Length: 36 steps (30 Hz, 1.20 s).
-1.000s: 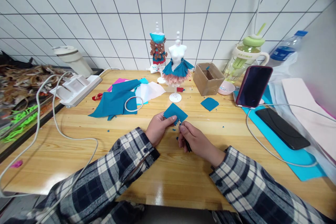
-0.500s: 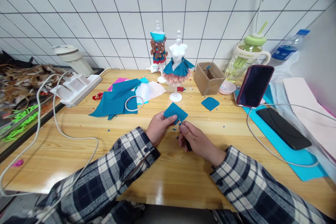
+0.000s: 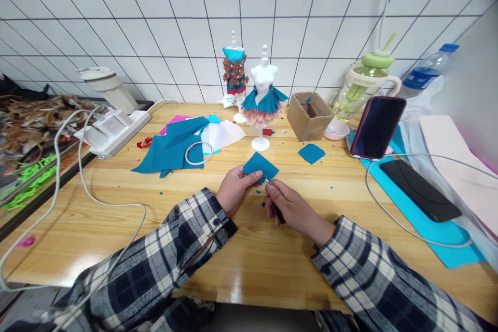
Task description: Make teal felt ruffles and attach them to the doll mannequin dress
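Note:
My left hand (image 3: 236, 189) pinches a squarish piece of teal paper (image 3: 260, 165) between thumb and fingers, above the table. My right hand (image 3: 287, 206) is closed around small scissors (image 3: 279, 215) with dark handles, most of them hidden by the fingers. Their silvery tip meets the paper's lower edge, which looks jagged. Small teal scraps (image 3: 258, 192) lie beneath. A matching teal piece (image 3: 312, 153) rests to the right. Straight ahead, a white mini mannequin (image 3: 264, 78) wears a teal and pink ruffled skirt (image 3: 261, 109).
Behind it stands a second dressed mannequin (image 3: 234, 75). Larger teal sheets (image 3: 171, 145) lie left under a white ring (image 3: 199, 153). On the right are a cardboard box (image 3: 310, 116), a pink bowl (image 3: 336, 129), a propped phone (image 3: 377, 127), a flat phone (image 3: 420, 189) and a cable. A power strip (image 3: 116, 132) sits left.
Both hands stay almost in place. The scissors' tip has shifted slightly at the paper's lower edge, and the small bits hanging there look different.

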Each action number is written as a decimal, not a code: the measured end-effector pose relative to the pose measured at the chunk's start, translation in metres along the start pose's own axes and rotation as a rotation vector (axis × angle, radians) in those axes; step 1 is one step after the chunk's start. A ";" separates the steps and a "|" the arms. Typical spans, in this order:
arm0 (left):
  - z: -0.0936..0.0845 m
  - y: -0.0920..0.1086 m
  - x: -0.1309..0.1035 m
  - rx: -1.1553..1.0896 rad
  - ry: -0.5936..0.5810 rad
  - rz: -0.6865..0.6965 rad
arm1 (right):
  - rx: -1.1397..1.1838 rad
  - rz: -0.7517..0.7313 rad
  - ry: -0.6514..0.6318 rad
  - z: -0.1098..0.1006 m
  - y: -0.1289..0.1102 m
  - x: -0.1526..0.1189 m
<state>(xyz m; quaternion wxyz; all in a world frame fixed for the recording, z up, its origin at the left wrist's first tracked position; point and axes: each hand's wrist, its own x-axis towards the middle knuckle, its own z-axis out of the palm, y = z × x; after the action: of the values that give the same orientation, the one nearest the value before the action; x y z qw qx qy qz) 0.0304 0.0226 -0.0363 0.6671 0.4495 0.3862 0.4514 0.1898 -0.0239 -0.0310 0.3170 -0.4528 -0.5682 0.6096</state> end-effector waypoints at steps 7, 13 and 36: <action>0.001 0.002 0.001 -0.009 0.025 -0.039 | -0.030 0.009 -0.011 0.000 -0.002 0.001; 0.001 0.002 0.003 -0.121 0.097 -0.052 | -0.263 -0.025 0.095 -0.021 -0.003 0.000; -0.002 0.000 0.004 0.099 -0.020 -0.043 | -0.445 -0.076 0.126 -0.031 0.005 0.007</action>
<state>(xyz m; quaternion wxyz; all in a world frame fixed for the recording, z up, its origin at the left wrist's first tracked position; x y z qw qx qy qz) 0.0299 0.0264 -0.0373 0.6576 0.4779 0.4109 0.4127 0.2162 -0.0059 -0.0351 0.2666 -0.5270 -0.6844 0.4275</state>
